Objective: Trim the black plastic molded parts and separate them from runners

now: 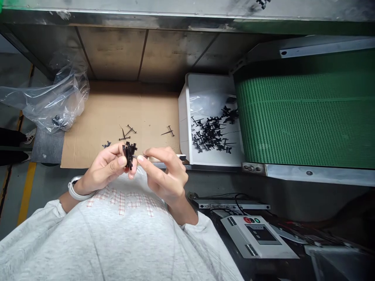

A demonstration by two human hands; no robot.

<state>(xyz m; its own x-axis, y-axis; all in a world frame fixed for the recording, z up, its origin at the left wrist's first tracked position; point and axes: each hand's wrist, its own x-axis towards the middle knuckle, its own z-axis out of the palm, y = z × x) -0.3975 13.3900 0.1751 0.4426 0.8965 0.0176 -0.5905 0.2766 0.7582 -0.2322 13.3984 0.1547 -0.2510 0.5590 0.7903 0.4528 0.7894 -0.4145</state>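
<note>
My left hand is closed around a small bunch of black plastic parts, pinched between thumb and fingers in front of my chest. Close beside it on the right, my right hand grips a slim, pale-handled tool with a dark end. The tool's thin tip points at the bunch; whether it touches the parts I cannot tell. Just beyond my hands, branched black plastic pieces lie on the cardboard sheet, and another black piece lies farther right.
A white bin at the right holds a heap of black parts. Beside it is a green conveyor belt. At left lies a clear plastic bag. A control box stands at lower right. A metal ledge crosses the top.
</note>
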